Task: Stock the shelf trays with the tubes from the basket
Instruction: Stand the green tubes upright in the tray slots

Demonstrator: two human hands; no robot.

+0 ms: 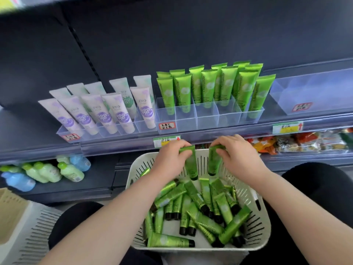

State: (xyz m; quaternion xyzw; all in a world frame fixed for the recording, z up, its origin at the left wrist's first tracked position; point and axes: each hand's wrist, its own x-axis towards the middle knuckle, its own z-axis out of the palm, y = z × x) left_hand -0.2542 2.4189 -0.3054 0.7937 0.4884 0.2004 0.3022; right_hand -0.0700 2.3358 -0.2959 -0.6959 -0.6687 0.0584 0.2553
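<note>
Green glossy tubes [190,163] in hands [168,159] [238,155] over slotted basket [256,224]

One wide-angle view only, worn on the person's head; it faces forward and steeply down along both forearms [122,217]; the basket [255,224] sits close below, at the lap; the shelf [118,145] stands just ahead, its trays [206,117] across the upper middle; straight edges bow near the borders.

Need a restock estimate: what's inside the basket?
A pile of tubes lies in the basket; left hand and right hand each hold one more. Anything beneath it is covered.
</note>
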